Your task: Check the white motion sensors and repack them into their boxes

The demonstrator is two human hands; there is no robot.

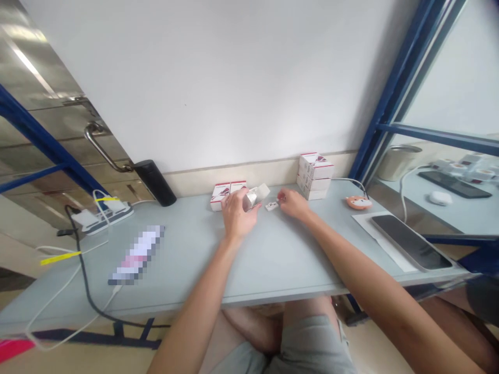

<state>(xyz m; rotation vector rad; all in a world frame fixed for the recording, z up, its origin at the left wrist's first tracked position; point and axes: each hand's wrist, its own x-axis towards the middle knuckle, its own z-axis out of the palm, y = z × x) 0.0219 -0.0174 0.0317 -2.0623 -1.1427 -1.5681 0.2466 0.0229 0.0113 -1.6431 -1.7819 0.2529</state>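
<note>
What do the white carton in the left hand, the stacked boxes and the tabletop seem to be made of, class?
The white carton in the left hand looks like thin matte paperboard, with crisp folds. The stacked boxes look like printed card, square-cornered. The tabletop looks painted or laminated: smooth, pale grey-blue, softly sheened; which is unclear.

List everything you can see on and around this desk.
desk: one, pale grey-blue, lower middle
small cartons: two, white and red, against the wall, centre
stacked cartons: about three, white and red, against the wall, right
small plastic piece: one, white, by the right hand
vacuum flask: one, black, back left
power strip: one, white, left
tablet: one, black, on a white sheet, right
cat-faced object: one, orange, behind the tablet
left hand: one, bare, holding an open white carton
right hand: one, bare, beside the small plastic piece
</note>
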